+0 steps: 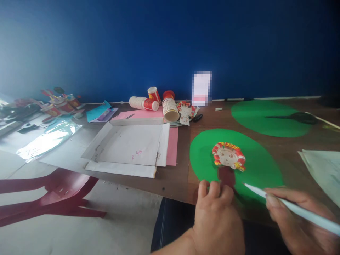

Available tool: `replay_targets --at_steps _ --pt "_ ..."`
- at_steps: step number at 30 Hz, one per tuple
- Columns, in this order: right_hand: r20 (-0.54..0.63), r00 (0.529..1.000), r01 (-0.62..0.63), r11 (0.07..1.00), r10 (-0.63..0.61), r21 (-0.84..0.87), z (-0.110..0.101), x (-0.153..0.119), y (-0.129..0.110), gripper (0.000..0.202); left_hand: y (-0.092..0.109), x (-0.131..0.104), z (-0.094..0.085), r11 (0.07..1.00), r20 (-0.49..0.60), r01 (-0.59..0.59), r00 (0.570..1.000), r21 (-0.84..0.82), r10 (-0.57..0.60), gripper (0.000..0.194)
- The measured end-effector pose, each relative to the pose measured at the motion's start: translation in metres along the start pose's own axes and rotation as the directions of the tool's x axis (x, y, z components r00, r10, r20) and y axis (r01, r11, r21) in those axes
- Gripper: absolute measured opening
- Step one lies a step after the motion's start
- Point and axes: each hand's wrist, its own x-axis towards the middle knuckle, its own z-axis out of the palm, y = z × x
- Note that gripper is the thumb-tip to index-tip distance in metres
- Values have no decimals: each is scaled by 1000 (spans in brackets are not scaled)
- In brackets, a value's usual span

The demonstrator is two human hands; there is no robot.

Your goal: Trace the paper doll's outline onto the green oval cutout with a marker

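A green paper circle lies at the front edge of the brown table. On it is a paper face framed by curled red, white and yellow strips, above a dark brown piece. My left hand presses on the circle's near edge with curled fingers beside the brown piece; its thumb is hidden. In my right hand a white pen is pinched between thumb and fingers. The pen's tip points at the green paper, right of the brown piece; whether it touches I cannot tell.
A second green circle with dark scissors lies behind. To the left are a white box lid, pink paper, stacked paper cups and another paper face. A red chair stands at lower left.
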Motion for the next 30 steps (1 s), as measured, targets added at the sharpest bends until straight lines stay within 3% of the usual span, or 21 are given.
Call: replay_targets --at_steps 3,5,9,15,23,26,30 --pt "-25 1000 -7 998 9 66 -3 2 -4 17 -16 19 -25 991 282 -132 950 -29 135 14" --pt "-15 1000 3 999 -2 45 -5 3 -2 17 -26 31 -40 980 385 -197 903 -26 192 8" --pt "-1 1000 25 999 -25 30 -9 3 6 16 -38 47 -55 938 429 -347 850 19 306 7" --pt "31 999 -18 999 17 33 -9 4 18 23 -40 62 -50 900 455 -437 798 -15 395 8" --pt "12 999 45 997 -46 69 -5 2 18 28 -44 63 -51 912 475 -404 792 -64 384 7" --pt "6 998 65 992 -66 105 -3 0 17 25 -43 48 -46 943 431 -324 842 -76 324 7" --pt "6 1000 0 996 -1 90 -6 5 7 31 -35 20 -31 971 326 -235 916 -34 233 11"
